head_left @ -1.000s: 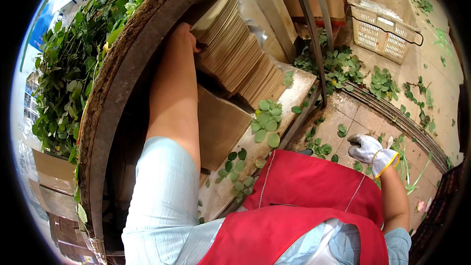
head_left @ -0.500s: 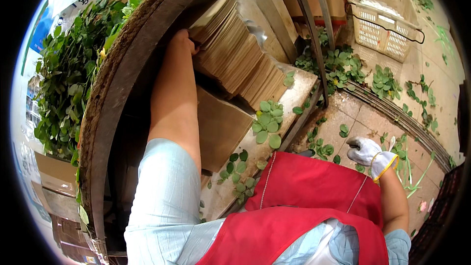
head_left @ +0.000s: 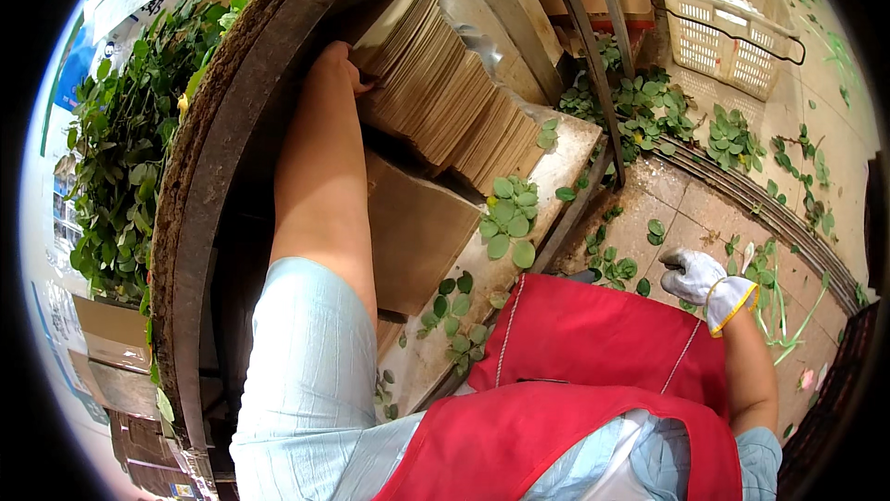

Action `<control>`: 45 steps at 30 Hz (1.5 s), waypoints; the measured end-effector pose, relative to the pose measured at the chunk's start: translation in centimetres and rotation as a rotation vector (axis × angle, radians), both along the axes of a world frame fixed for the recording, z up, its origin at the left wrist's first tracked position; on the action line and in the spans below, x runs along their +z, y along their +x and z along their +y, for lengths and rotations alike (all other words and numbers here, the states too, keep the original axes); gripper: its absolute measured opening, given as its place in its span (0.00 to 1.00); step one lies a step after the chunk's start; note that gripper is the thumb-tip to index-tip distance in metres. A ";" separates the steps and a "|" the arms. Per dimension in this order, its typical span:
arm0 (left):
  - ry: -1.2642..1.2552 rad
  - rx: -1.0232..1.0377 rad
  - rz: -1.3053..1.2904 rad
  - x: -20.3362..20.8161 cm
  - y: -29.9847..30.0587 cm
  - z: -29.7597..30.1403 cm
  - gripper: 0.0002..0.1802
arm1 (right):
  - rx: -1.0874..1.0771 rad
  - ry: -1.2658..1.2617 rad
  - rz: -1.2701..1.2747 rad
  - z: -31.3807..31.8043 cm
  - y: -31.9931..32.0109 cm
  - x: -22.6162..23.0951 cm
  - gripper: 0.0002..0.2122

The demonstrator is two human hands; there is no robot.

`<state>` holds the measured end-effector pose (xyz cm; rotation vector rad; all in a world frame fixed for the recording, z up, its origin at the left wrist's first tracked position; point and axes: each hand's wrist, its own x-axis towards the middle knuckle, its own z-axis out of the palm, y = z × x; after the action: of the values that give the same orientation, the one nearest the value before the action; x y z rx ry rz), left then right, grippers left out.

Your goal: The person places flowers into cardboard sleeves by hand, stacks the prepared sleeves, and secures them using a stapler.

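Note:
My bare left hand (head_left: 336, 70) reaches under the bench and closes on the left end of a stack of flat brown cardboard sheets (head_left: 431, 84). One digit shows against the sheets' edges; the other fingers are partly hidden. Below my forearm's right side lies a larger flat cardboard piece (head_left: 417, 237) on the low shelf. My right hand (head_left: 697, 277), in a white glove with a yellow-edged cuff, hangs out to the right over the tiled floor. Its fingers are loosely curled, and nothing shows in them.
A curved bench edge (head_left: 218, 130) arches over my left arm, with bunched leafy stems (head_left: 144, 158) beyond it. Metal posts (head_left: 579, 47) stand ahead. A cream plastic crate (head_left: 723, 24) sits at the far right. Fallen leaves (head_left: 508, 214) litter the shelf and the floor.
The view has shifted slightly. My left hand stays at the stack's left end, and the sheets look unmoved. My gloved right hand has turned a little, still curled.

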<state>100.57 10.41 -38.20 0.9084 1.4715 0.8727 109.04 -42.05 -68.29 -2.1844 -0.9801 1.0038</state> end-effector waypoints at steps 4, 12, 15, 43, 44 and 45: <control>0.034 -0.052 0.087 0.2 0.4 0.7 0.40 | -0.022 0.005 0.014 -0.6 0.0 -0.7 0.22; -0.143 0.149 -0.016 0.7 0.0 0.1 0.43 | -0.025 -0.034 0.029 -1.0 -0.4 -1.8 0.23; -0.052 0.258 -0.081 0.5 0.1 -1.2 0.43 | -0.036 -0.029 0.055 -1.1 -0.5 -1.2 0.23; 0.218 -0.154 -0.817 -8.5 -15.1 -5.5 0.23 | 0.122 -0.042 0.033 -4.8 -2.0 10.6 0.21; 0.263 -0.201 -0.710 -9.0 -16.4 -8.8 0.23 | 0.132 -0.128 0.092 -4.8 -2.2 12.2 0.19; 0.356 -0.320 -0.475 -9.8 -17.0 -13.6 0.23 | 0.137 -0.149 0.107 -5.2 -2.4 13.2 0.19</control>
<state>83.57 -3.24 -48.00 1.0702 0.7507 1.0381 106.68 -47.21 -55.12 -2.1796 -1.0465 1.2809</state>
